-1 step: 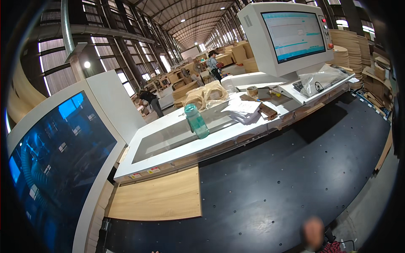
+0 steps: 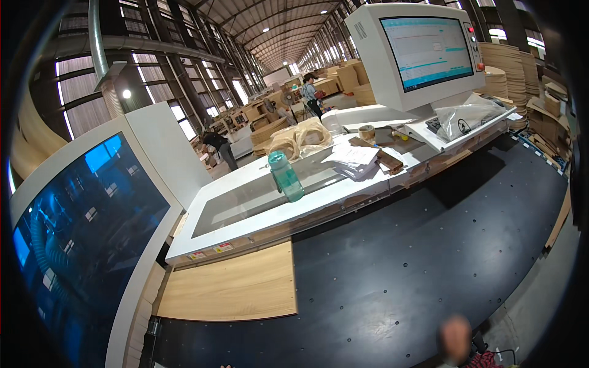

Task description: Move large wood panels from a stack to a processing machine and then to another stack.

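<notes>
**One pale wood panel on the black bed, neither of the hands in sight**

Neither of the person's hands shows in the head view, so I cannot tell how far open they are or whether they hold anything. A soft blurred patch sits at the lower edge, well to the right of the panel, and cannot be made out.

The panel (image 2: 230, 288) is the nearest workpiece. It is a flat rectangular board with a light oak grain and a matte face, and it lies flush on the machine bed (image 2: 399, 270). The bed stretches away to the right of the panel as a dark, smooth sheet dotted with small holes.

Just beyond the panel runs a white surface (image 2: 202, 236), glossy, with a long glass window set in it. Further beyond and to the right stand a translucent green bottle (image 2: 286, 176), upright and ribbed, then a loose stack of papers (image 2: 354, 158) and a roll of tape (image 2: 367, 132). Far right of the panel is a boxy white monitor (image 2: 429, 52) above a crinkled clear plastic bag (image 2: 466, 116). To the panel's left is a dark glossy screen (image 2: 80, 245).

A board this thin and broad is best handled by two opposite edges, kept level and clear of the bed so that its face does not scuff.
</notes>
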### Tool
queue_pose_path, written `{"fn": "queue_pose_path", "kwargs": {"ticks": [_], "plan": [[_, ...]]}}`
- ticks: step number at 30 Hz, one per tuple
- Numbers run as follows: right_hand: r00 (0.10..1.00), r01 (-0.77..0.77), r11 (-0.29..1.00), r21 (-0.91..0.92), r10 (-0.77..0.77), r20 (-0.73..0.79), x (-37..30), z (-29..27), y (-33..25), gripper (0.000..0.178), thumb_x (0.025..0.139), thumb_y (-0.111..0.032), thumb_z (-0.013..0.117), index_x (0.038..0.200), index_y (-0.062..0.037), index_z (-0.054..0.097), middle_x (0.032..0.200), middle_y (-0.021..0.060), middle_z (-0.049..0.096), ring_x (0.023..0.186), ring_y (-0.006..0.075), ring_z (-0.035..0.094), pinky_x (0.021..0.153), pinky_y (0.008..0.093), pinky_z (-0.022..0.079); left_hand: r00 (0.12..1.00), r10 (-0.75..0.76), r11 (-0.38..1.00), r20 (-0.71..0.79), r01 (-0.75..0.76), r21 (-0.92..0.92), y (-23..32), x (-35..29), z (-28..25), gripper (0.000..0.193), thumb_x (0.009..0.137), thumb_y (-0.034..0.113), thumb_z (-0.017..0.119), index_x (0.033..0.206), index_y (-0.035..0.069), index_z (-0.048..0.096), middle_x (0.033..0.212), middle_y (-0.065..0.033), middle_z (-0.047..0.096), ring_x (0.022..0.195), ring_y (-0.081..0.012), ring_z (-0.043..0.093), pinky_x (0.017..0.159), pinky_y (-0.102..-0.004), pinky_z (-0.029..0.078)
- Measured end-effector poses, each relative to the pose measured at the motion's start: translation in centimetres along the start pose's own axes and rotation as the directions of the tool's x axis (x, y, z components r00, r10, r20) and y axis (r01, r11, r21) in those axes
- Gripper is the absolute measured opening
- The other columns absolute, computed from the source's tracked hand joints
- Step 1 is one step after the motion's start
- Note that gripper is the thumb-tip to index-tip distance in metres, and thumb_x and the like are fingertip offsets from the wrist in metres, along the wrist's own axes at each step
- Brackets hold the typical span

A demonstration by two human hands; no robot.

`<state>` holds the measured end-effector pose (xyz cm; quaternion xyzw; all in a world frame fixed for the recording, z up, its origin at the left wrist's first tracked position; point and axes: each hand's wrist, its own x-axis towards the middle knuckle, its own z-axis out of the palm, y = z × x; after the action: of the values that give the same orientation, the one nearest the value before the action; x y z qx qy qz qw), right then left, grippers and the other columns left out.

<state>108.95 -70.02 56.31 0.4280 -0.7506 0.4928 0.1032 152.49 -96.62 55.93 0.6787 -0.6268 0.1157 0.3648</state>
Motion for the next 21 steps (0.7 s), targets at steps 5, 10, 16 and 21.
{"fn": "queue_pose_path", "kwargs": {"ticks": [5,10,16,21], "plan": [[1.000,0.017,1.000,-0.013,-0.017,0.021,-0.05,0.10,0.45,0.019,0.076,-0.008,0.052,0.058,-0.0020,0.048,0.054,0.0105,0.045,0.050,0.0293,0.045,0.049,0.0381,0.035,1.000,0.002,1.000,-0.001,-0.002,-0.002,0.11,0.04,0.01,0.028,0.085,0.020,0.051,0.095,-0.004,0.062,0.107,-0.0231,0.058,0.103,-0.0365,0.052,0.093,-0.0409,0.039],[1.000,0.022,1.000,-0.010,-0.022,0.011,-0.04,0.09,0.39,0.019,0.076,-0.008,0.052,0.058,-0.0024,0.048,0.054,0.0101,0.045,0.050,0.0289,0.045,0.049,0.0377,0.036,1.000,0.000,1.000,0.020,0.000,0.009,0.24,0.17,-0.12,0.028,0.085,0.020,0.052,0.096,-0.003,0.062,0.109,-0.0229,0.057,0.104,-0.0361,0.052,0.093,-0.0406,0.038],[1.000,0.023,1.000,-0.019,-0.023,0.018,-0.12,0.20,0.56,0.018,0.076,-0.007,0.052,0.059,-0.0028,0.048,0.054,0.0099,0.046,0.050,0.0287,0.046,0.049,0.0375,0.036,0.999,-0.018,1.000,0.043,0.017,0.022,-0.04,0.07,0.11,0.029,0.084,0.020,0.053,0.099,-0.003,0.061,0.111,-0.0222,0.056,0.106,-0.0353,0.051,0.094,-0.0404,0.037],[0.999,0.030,0.999,-0.030,-0.030,0.016,-0.19,0.16,0.57,0.018,0.076,-0.008,0.052,0.059,-0.0031,0.049,0.054,0.0098,0.046,0.051,0.0286,0.046,0.049,0.0376,0.036,0.999,-0.019,1.000,0.043,0.018,0.021,-0.03,0.09,0.03,0.029,0.083,0.020,0.054,0.099,-0.002,0.061,0.112,-0.0221,0.056,0.107,-0.0351,0.051,0.095,-0.0402,0.037]]}}
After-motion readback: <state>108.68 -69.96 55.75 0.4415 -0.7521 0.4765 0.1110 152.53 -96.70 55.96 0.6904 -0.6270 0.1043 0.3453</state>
